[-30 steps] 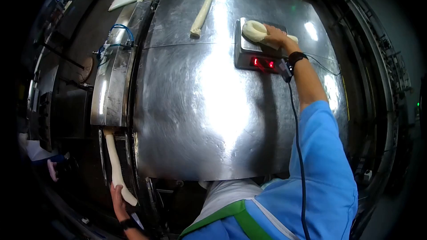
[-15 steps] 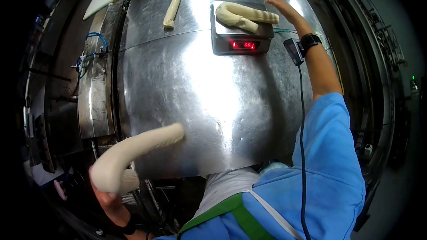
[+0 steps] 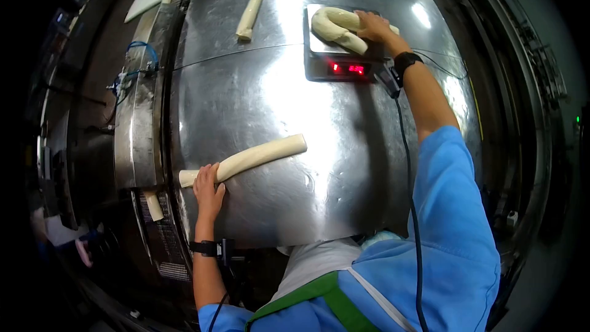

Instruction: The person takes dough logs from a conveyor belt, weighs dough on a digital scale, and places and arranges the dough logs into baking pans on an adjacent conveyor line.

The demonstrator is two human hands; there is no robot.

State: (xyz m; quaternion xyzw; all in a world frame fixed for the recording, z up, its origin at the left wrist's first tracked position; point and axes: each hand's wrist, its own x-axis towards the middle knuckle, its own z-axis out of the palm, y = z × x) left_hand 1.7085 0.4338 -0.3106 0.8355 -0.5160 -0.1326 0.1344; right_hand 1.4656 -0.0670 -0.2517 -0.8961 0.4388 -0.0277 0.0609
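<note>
A pale dough rope [image 3: 264, 155] lies slightly curved on the steel table at the lower left. My left hand [image 3: 209, 192] is closed over it near its left end. Farther up, a second length of dough [image 3: 338, 35] is folded into a hook on the digital scale [image 3: 319, 69]. My right hand [image 3: 375, 27] grips this folded dough from above, hiding part of its right side. Red digits glow on the front of the scale, too blurred to read fully.
Another dough rope [image 3: 252, 7] lies on the steel table [image 3: 246, 98] at the back left. Along the left edge runs a metal machine [image 3: 136, 141], with a dough end [image 3: 153, 205] showing below it. A black cable [image 3: 413, 190] hangs from my right wrist.
My left hand has brought its dough rope from the left edge onto the table, where it lies straighter. My right hand has come down onto the dough on the scale. Another dough end shows below the machine.
</note>
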